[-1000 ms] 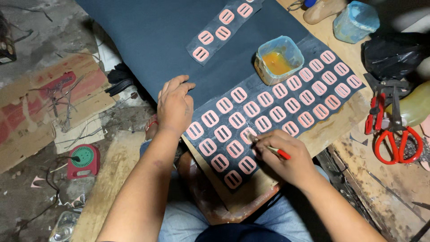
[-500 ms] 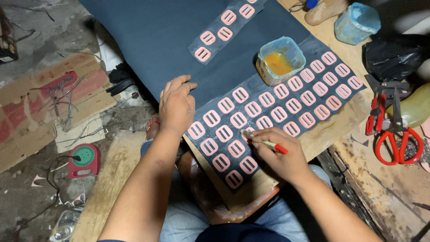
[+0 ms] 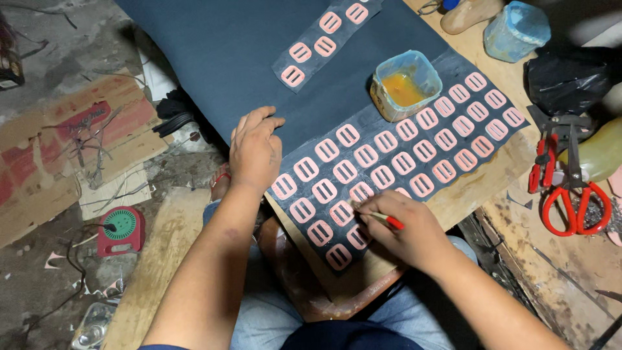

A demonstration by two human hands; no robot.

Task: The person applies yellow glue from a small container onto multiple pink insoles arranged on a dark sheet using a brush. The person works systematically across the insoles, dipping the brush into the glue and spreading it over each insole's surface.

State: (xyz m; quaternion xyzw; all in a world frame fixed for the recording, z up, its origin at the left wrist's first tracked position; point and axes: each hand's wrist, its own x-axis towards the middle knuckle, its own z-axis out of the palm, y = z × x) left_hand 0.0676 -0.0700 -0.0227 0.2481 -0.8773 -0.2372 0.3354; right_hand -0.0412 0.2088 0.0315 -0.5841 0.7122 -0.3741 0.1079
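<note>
A dark blue sheet (image 3: 214,52) lies across a wooden board on my lap. On top of it lies a dark strip (image 3: 414,110) covered with several pink slotted pieces (image 3: 366,155) in rows. My left hand (image 3: 254,149) rests flat on the sheet at the strip's left end. In my right hand (image 3: 405,227) is a thin red-handled brush (image 3: 382,219), its tip touching a pink piece near the strip's lower left. An open tub of orange glue (image 3: 405,84) stands on the strip's upper edge.
A smaller strip with pink pieces (image 3: 324,42) lies further up the sheet. Red-handled scissors (image 3: 573,188) and pliers lie on the wooden bench at right. A lidded blue tub (image 3: 518,29) and a black bag (image 3: 570,78) sit at upper right. Cardboard and wires litter the floor at left.
My right hand has moved the brush tip slightly left and up among the lower pink pieces. My left hand stays in place on the sheet.
</note>
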